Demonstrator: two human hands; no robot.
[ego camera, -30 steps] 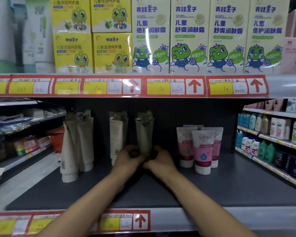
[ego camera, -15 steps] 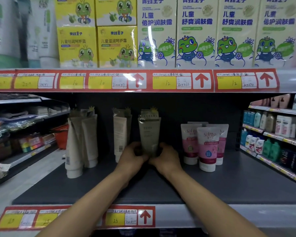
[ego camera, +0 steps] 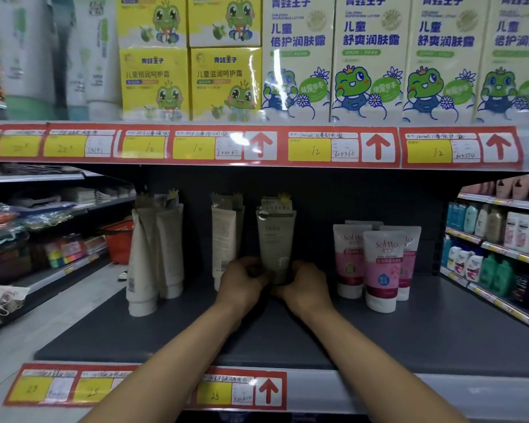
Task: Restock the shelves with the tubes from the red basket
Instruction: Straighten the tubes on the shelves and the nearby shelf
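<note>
Over the last 1 second the olive tube (ego camera: pixel 275 242) has come forward out of the shadow at the back of its row. It now stands upright with its printed face toward me, cap down on the shelf deck (ego camera: pixel 287 340), while my hands have stayed low at its foot. My left hand (ego camera: pixel 242 280) and right hand (ego camera: pixel 303 283) both curl around the bottom of it, 1 from each side, knuckles toward me, so I am gripping the tube and have not let go. I judge this tube as good as placed: it stands just right of the cream tubes (ego camera: pixel 223 239), and what is left is to release it without tipping it. The red basket (ego camera: pixel 119 239) sits well off to my left in the aisle, past the end of the shelf, and I cannot see what it holds. Fetching another tube would mean turning away from here. The deck is dark grey and flat, with tall pale tubes (ego camera: pixel 156 254) leaning together at the left and pink Softto tubes (ego camera: pixel 379 270) grouped at the right, apart from my hands. A red price strip (ego camera: pixel 266 389) with yellow tags runs along the shelf edge, frog-printed boxes (ego camera: pixel 370 56) fill the shelf above, and more stocked shelves flank both sides.
</note>
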